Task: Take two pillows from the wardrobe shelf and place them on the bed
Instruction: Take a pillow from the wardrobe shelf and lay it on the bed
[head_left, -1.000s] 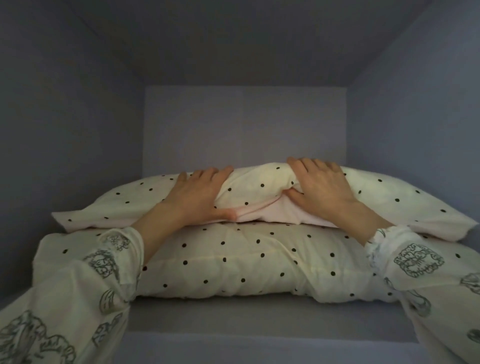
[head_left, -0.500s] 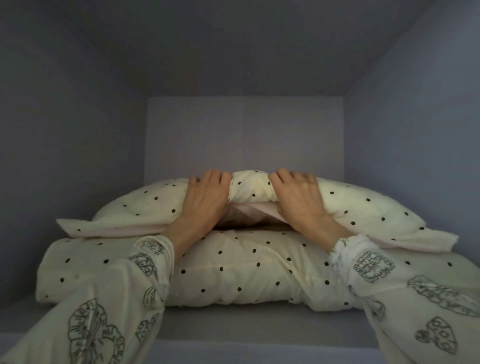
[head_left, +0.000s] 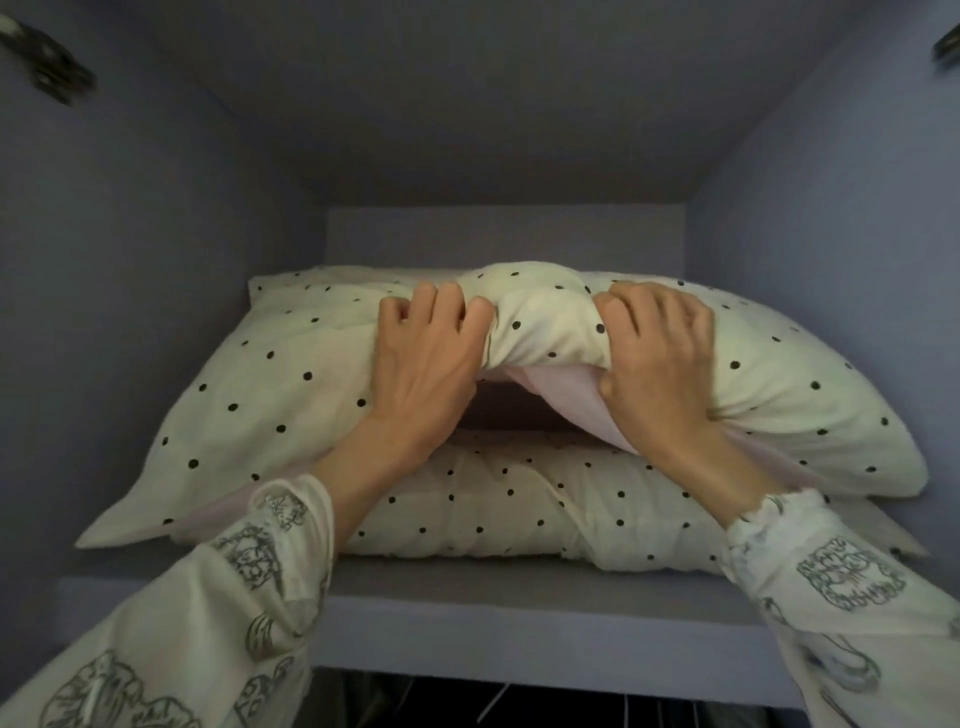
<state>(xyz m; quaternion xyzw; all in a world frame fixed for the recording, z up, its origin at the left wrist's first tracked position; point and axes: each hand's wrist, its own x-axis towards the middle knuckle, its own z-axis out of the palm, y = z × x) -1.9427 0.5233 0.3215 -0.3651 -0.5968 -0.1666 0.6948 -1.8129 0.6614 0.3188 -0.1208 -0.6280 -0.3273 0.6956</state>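
In the middle of the frame we see two pillows stacked on the wardrobe shelf (head_left: 519, 587), both cream with small black dots. The top pillow (head_left: 270, 374) reaches almost from the left wall to the right wall of the compartment, and its middle part is bunched up and raised, so a dark gap opens under it at the centre of the frame. Its two ends hang down, the left end touching the shelf in the lower left, the right end lying on the pillow below. The bottom pillow (head_left: 519, 509) lies flat on the shelf, just under the gap, and its front edge is near the front of the shelf.

The left hand (head_left: 421, 369) grips the top pillow left of the bunched part; its fingers are curled into the fabric on top. The right hand (head_left: 654, 364) grips the same pillow right of the bunch, the fingers curled over the top and the thumb pressed under the edge, where a pale pink underside of the cover shows. Between both hands the fabric is squeezed into a thick roll (it looks like a knot).

Both arms come from the lower corners of the frame in light sleeves (head_left: 218, 613) with grey drawings. Below the shelf, at the bottom centre, we see something dark with thin light stripes (head_left: 493, 701), but we cannot tell what it is.
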